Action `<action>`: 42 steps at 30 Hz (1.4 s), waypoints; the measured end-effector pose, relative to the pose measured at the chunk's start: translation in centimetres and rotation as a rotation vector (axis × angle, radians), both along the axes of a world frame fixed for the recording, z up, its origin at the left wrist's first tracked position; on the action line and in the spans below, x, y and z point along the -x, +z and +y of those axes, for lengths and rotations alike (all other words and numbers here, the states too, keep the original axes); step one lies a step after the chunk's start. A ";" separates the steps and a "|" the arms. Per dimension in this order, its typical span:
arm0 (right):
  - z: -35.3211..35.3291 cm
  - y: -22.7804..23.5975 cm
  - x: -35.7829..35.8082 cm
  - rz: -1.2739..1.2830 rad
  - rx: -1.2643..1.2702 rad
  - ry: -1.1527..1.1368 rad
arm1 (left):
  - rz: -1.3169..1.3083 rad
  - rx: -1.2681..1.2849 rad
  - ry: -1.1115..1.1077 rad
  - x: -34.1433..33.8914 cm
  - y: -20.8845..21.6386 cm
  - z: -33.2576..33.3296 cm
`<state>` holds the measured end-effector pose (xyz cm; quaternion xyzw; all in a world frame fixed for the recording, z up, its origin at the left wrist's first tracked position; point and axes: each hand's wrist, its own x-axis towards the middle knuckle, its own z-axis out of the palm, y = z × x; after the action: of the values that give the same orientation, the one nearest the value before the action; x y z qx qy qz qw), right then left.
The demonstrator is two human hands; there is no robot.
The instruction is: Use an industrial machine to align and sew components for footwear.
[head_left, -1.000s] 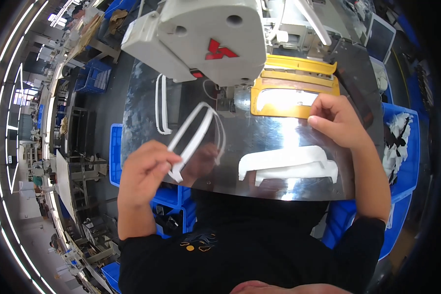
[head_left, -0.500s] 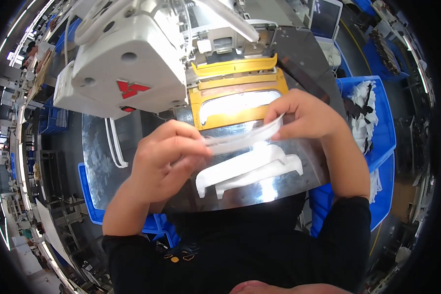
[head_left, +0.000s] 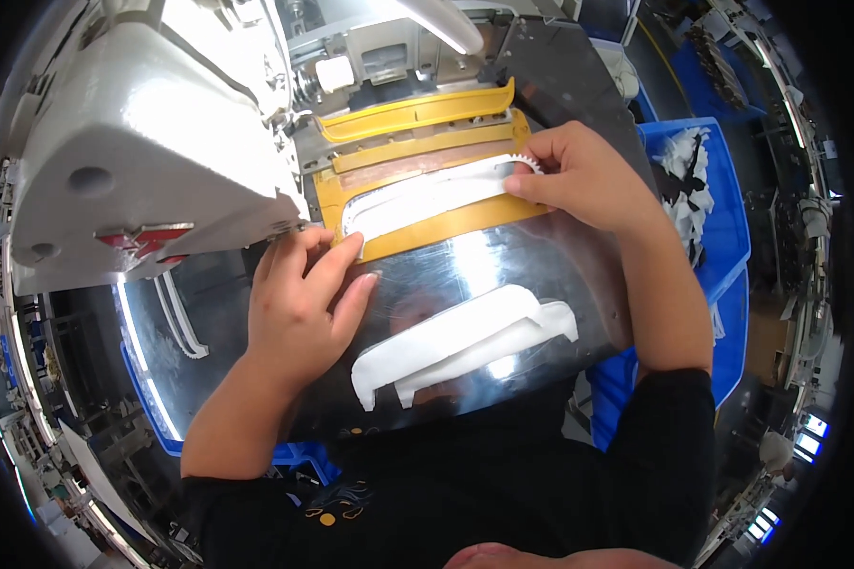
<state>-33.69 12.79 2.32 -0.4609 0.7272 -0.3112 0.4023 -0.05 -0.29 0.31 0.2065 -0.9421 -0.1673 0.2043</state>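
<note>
A white curved fabric strip (head_left: 436,192) with a notched end lies in the opening of a flat yellow template (head_left: 446,228) on the sewing machine bed. Thumb and fingers of my right hand (head_left: 588,180) pinch the strip's right end. At its left end, the fingertips of my left hand (head_left: 299,303) rest by the template's corner, thumb and fingers apart. Closer to me, two white curved fabric pieces (head_left: 441,341) overlap on the shiny metal table (head_left: 427,270). A raised yellow bar (head_left: 417,112) stands behind the template.
The white sewing machine head (head_left: 152,142) overhangs the left side, close to my left hand. Blue bins (head_left: 731,209) with white and black scraps stand at the right. A narrow white strip (head_left: 178,318) lies at the table's left.
Both hands have moved away from me, bringing the white strip from above the table down onto the yellow template. My left hand has loosened its grip. The whole view has shifted.
</note>
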 end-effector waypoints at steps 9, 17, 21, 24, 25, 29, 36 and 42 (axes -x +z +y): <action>0.1 -0.4 0.0 0.130 -0.011 -0.044 | -0.156 0.070 0.014 0.6 0.4 0.2; -0.2 0.6 0.2 0.367 -0.018 -0.147 | -0.141 0.027 0.036 0.1 -0.1 -0.2; -0.4 0.5 0.2 0.394 -0.060 -0.108 | -0.152 0.026 0.052 0.2 0.0 -0.1; -0.4 0.8 0.1 0.436 -0.055 -0.068 | -0.150 0.030 0.040 0.1 0.2 -0.1; -0.4 0.8 0.1 0.452 -0.053 -0.070 | -0.149 0.026 0.039 0.0 0.3 0.0; -0.6 0.8 0.2 0.460 -0.132 -0.115 | -0.147 0.034 0.027 0.4 0.2 -0.1; -0.4 1.3 0.3 0.393 -0.123 -0.054 | -0.147 0.037 0.027 0.2 0.4 0.0; -0.5 0.7 0.9 0.414 -0.123 -0.081 | -0.145 0.029 0.019 0.3 0.4 -0.1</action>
<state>-34.61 12.30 2.99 -0.4599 0.8300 -0.1807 0.2588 -0.32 -0.41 0.76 0.2242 -0.9547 -0.1364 0.1402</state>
